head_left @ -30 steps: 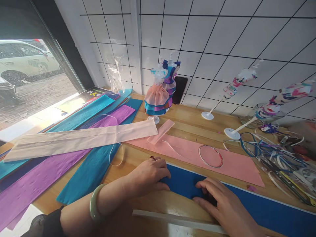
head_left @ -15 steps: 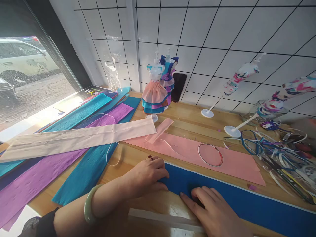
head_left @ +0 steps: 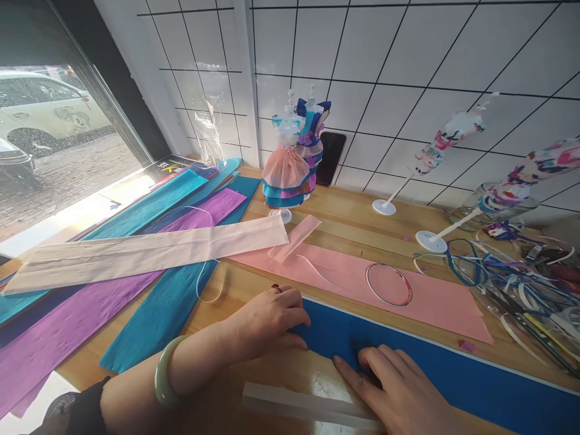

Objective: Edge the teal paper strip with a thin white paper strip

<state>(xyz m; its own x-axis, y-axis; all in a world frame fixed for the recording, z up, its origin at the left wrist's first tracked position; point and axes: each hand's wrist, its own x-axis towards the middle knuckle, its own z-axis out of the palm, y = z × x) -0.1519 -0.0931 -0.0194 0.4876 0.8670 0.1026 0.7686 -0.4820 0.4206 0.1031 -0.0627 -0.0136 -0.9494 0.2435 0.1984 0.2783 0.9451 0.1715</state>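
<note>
A long blue strip point(head_left: 408, 356) with a white far edge runs across the front of the wooden table. My left hand point(head_left: 281, 317) is closed over its left end, fingers curled on top and the thumb low at the near edge. On the strip's near side, my right hand point(head_left: 399, 386) presses down with bent fingers, its thumb stretched along the edge and pinning it. Whether the strip is paper or cloth I cannot tell. A narrow whitish strip point(head_left: 303, 403) lies nearer to me, its right end running under my right hand.
Beyond lie a pink strip point(head_left: 435, 302) with a thin ring point(head_left: 368, 284), a pale strip point(head_left: 149, 249) and a purple strip point(head_left: 109, 296). Small dress forms stand behind, one in a layered dress point(head_left: 286, 169). Tangled ribbons point(head_left: 480, 266) and a phone point(head_left: 331, 158) are also there.
The view has shifted very slightly. Both hands stay in place on the blue strip, the right hand's fingers barely moved.
</note>
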